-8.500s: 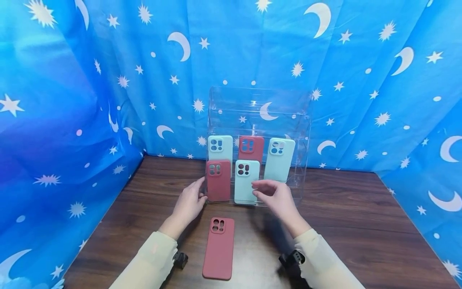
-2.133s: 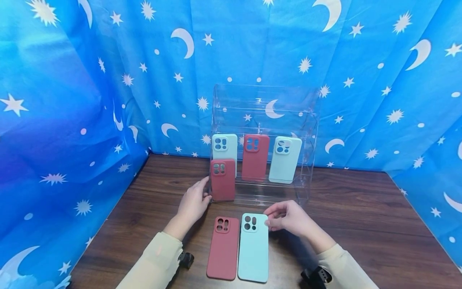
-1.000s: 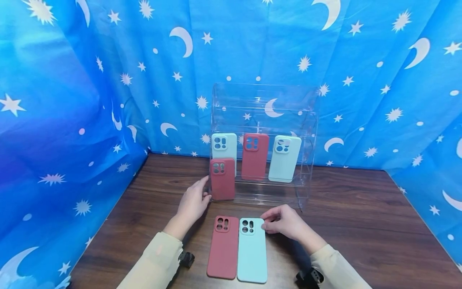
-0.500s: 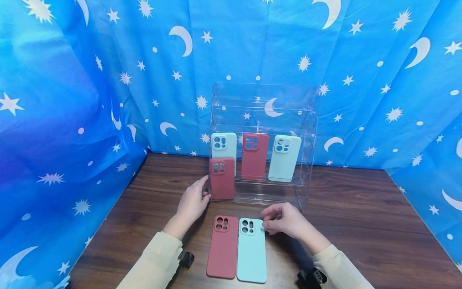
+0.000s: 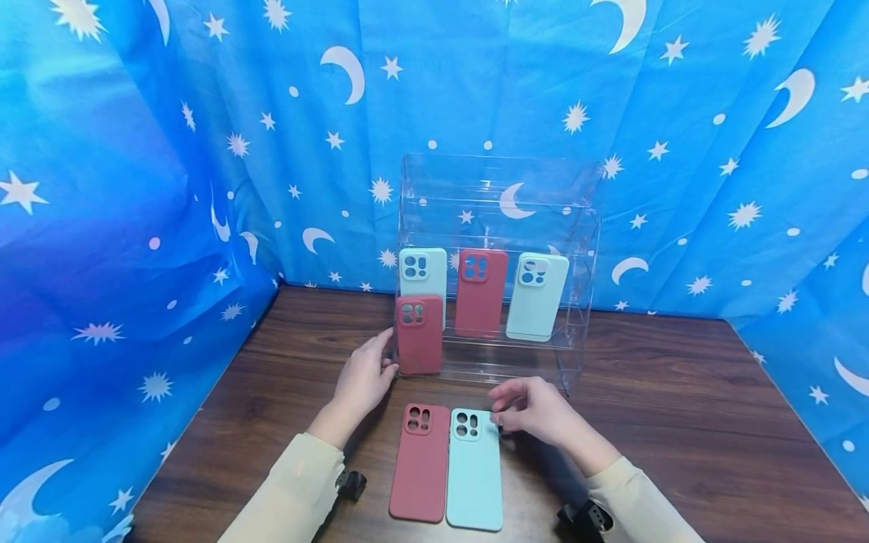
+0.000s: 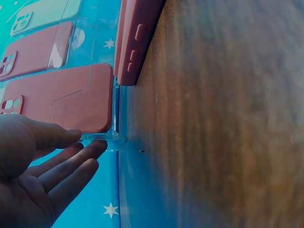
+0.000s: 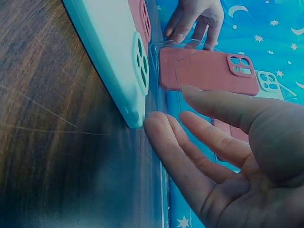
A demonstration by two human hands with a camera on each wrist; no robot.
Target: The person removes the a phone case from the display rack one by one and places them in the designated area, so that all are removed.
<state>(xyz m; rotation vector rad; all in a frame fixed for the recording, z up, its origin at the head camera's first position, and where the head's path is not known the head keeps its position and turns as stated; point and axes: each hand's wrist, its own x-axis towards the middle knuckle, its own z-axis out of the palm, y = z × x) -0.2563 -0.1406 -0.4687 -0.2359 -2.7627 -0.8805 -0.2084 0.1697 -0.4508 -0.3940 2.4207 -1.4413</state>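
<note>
A red phone case (image 5: 419, 471) and a mint phone case (image 5: 475, 479) lie side by side on the table, camera cutouts toward the rack. My right hand (image 5: 539, 411) hovers by the mint case's upper right corner, thumb and fingers parted and holding nothing. Behind them stands a clear tiered rack (image 5: 502, 369). On its lowest tier, at the left, leans another red case (image 5: 419, 343). One tier up are a mint case (image 5: 422, 273) partly hidden by it, a red case (image 5: 480, 298) and a mint case (image 5: 536, 302). With extended fingers, my left hand (image 5: 363, 377) touches the rack's lower left side.
The dark wooden table (image 5: 679, 422) ends at a blue curtain (image 5: 475, 75) with moons and stars, which hangs at the back and both sides. The rack's two upper tiers are see-through. Small black wrist cameras are strapped at both sleeves.
The mint case from the rack's lowest tier now lies on the table against the red one. My right hand has let go of it and drawn slightly away; the left hand stays at the rack.
</note>
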